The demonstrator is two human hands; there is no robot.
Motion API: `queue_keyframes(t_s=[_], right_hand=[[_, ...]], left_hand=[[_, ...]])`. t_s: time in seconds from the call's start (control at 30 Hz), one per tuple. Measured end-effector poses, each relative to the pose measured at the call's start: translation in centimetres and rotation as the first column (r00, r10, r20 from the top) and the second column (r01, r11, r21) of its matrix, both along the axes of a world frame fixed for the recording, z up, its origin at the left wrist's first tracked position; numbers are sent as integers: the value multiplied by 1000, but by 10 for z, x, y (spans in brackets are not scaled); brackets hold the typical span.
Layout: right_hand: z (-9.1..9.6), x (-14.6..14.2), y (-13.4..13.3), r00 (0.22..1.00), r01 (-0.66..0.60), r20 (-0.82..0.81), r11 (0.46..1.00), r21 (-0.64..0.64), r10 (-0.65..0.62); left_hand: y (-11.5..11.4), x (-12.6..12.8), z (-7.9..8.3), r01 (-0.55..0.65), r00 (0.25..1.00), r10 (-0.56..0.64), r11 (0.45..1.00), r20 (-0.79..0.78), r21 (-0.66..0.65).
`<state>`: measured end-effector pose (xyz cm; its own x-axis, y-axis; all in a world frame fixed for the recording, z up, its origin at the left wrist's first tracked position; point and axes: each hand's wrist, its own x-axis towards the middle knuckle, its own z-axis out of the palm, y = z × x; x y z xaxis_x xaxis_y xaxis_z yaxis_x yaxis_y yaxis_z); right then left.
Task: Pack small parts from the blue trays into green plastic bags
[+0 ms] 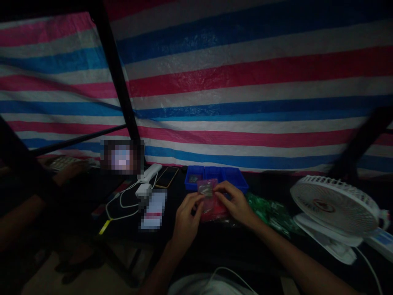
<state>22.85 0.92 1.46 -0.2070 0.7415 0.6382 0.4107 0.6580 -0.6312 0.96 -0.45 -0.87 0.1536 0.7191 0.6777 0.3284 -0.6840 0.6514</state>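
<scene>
Between both hands, a small clear pinkish plastic bag (207, 187) is held up in front of a blue divided tray (235, 180). My left hand (188, 213) pinches its lower left side with thumb and fingers. On the bag's right edge, the thumb and fingertips of my right hand (231, 201) are closed. Something small and greyish shows inside the bag, too dim to name. Under the hands lie red plastic bags (213, 211) on the dark table. Right of my right hand is a heap of green plastic bags (270, 211).
A white clip fan (334, 205) stands at the right. To the left are a phone (166, 177), a white power strip (151, 173), a white adapter (143, 190) and looped cables. Another person's arm (66, 172) reaches in at far left, behind a dark metal post (118, 73).
</scene>
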Motion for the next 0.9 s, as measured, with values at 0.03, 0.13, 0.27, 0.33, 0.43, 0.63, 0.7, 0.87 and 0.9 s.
queue_keyframes(t_s=[0.03,0.13,0.27,0.33,0.43,0.63,0.7,0.87,0.9], right_hand=[[0,0,0,1000,-2,6,1000,8,2],[1,-1,-1,1000,-4,16,1000,16,3],[4,-2,-3,1000,0,25,1000,31,-1],[5,-3,-4,999,7,48,999,47,-10],[5,-3,-7,994,16,102,996,91,-25],[2,-2,-10,981,21,183,979,201,-59],[2,-2,-10,980,20,190,974,226,-64],[1,-1,-9,976,15,206,958,285,-76],[0,-1,-9,975,10,208,956,293,-74]], left_hand=[[0,0,0,-2,1000,2,1000,-3,-5],[0,0,-1,-10,1000,10,1000,-5,-11],[0,0,-1,-32,999,32,999,-9,-7],[1,0,-1,-39,999,39,999,-15,-12],[1,-1,-1,-47,999,46,999,-26,-18],[0,-1,-2,-37,998,37,999,-42,9],[0,-1,-2,-42,998,42,999,-53,4],[2,-1,-5,-62,992,63,998,-105,12],[3,-1,-5,-67,991,69,998,-116,20]])
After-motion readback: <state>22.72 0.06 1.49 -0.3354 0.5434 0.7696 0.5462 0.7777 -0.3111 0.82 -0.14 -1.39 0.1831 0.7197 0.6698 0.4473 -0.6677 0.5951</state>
